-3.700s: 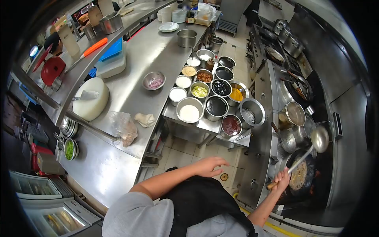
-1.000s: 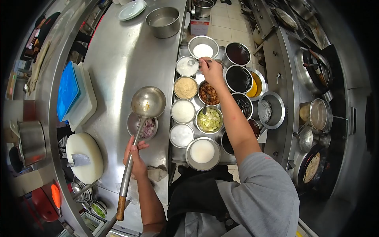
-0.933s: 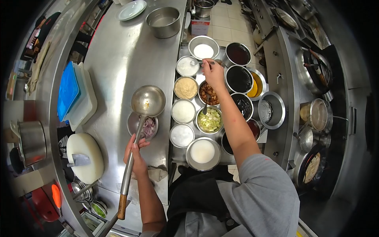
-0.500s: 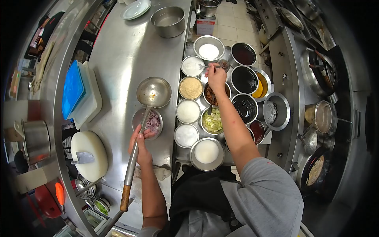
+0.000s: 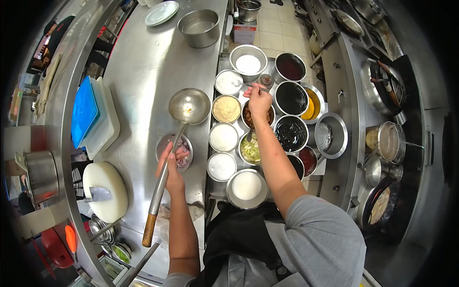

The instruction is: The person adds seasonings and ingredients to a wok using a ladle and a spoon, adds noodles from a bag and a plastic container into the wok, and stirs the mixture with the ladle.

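Observation:
My left hand [image 5: 170, 172] grips the long handle of a steel ladle [image 5: 184, 106], its scoop empty but for a few specks. The ladle hangs over the counter, left of the tubs. Below it, partly covered by my hand, sits a bowl of chopped purple onion [image 5: 183, 152]. Between the fingers of my right hand [image 5: 259, 103] is a small metal spoon [image 5: 247, 85]. The spoon's tip lies over the right side of a tub of white powder [image 5: 224, 80]. My right wrist and forearm pass over a tub of brown pieces [image 5: 248, 117] and chopped green vegetable [image 5: 249, 149].
Tubs of tan powder [image 5: 226, 109], white granules [image 5: 223, 137] and dark liquid [image 5: 291, 98] crowd the tray. A small jar [image 5: 266, 81] stands by my right hand. Left are a blue lid [image 5: 85, 112] and a white round board with a cleaver [image 5: 100, 193]. Stoves line the right.
The ladle's scoop has moved forward and right, nearer the tubs. My right hand has drawn slightly back toward me, with the spoon still at the white powder tub. The whole view has shifted slightly.

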Tool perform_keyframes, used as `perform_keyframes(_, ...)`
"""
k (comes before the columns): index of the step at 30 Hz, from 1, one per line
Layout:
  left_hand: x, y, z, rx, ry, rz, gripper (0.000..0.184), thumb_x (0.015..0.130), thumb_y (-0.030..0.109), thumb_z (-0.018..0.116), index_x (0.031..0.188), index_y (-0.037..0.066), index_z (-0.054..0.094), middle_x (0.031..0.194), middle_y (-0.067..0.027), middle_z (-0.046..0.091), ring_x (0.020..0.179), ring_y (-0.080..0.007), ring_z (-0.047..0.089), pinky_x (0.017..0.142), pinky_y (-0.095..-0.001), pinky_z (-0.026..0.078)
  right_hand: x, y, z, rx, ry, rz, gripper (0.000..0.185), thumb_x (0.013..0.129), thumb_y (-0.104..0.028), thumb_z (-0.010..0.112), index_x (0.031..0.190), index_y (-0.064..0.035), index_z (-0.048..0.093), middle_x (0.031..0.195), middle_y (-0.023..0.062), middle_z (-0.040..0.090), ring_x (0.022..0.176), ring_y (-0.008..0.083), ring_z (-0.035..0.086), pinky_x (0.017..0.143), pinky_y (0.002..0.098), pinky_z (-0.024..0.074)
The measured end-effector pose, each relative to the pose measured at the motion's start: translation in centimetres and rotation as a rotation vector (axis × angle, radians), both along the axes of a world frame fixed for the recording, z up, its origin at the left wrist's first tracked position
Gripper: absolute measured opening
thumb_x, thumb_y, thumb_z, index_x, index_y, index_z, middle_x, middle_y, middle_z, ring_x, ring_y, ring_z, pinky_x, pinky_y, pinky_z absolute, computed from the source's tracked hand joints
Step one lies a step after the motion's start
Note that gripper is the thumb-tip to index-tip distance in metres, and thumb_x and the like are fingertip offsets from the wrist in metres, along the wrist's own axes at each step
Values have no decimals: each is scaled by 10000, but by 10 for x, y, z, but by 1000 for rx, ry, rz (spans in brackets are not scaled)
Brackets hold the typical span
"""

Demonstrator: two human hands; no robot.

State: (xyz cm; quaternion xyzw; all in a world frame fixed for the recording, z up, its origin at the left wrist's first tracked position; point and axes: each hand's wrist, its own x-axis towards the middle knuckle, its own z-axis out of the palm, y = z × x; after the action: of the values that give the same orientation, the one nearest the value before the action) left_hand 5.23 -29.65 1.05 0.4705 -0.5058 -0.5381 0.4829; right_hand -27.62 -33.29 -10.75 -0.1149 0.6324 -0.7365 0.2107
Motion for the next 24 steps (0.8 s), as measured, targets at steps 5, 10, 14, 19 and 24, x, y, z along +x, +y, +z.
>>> perform_keyframes(5, -9, -13, -5, 39, -1, -23, 386, 1019, 132, 516, 1309, -119, 556, 1031, -229, 699, 891, -262, 718, 855, -354, 552, 1, 3, 5, -57, -40, 15, 215, 1022, -91, 539, 1059, 99, 634, 826, 158, 694, 649, 202, 696, 599, 312, 600)
perform_keyframes(10, -21, -30, -12, 94, 24, -63, 393, 1002, 149, 560, 1299, -108, 573, 1014, -222, 706, 891, -266, 722, 836, -336, 550, 3, 2, 21, -95, -60, 68, 221, 1027, -103, 550, 1065, 95, 639, 825, 141, 685, 645, 189, 682, 603, 307, 596)
perform_keyframes(14, -31, -43, -16, 105, -30, -85, 369, 1012, 135, 541, 1300, -93, 578, 1020, -206, 702, 867, -244, 717, 849, -344, 555, 14, 3, 55, -127, -11, 150, 271, 1026, -156, 592, 1075, 106, 643, 853, 135, 685, 672, 158, 660, 617, 301, 600)
perform_keyframes(19, -50, -48, -14, 79, 15, -124, 354, 1001, 137, 548, 1272, -83, 609, 1019, -227, 711, 868, -261, 730, 845, -345, 552, 37, 5, 76, 26, 543, 373, 200, 999, -64, 608, 1115, 83, 680, 927, 110, 713, 723, 134, 673, 675, 261, 573)
perform_keyframes(24, -54, -46, -12, -2, 10, -150, 364, 1005, 150, 537, 1274, -86, 606, 997, -232, 716, 865, -265, 734, 840, -342, 554, 26, 12, 73, -123, 303, 326, 237, 1010, -63, 592, 1191, 67, 672, 1004, 135, 716, 784, 132, 672, 725, 272, 583)
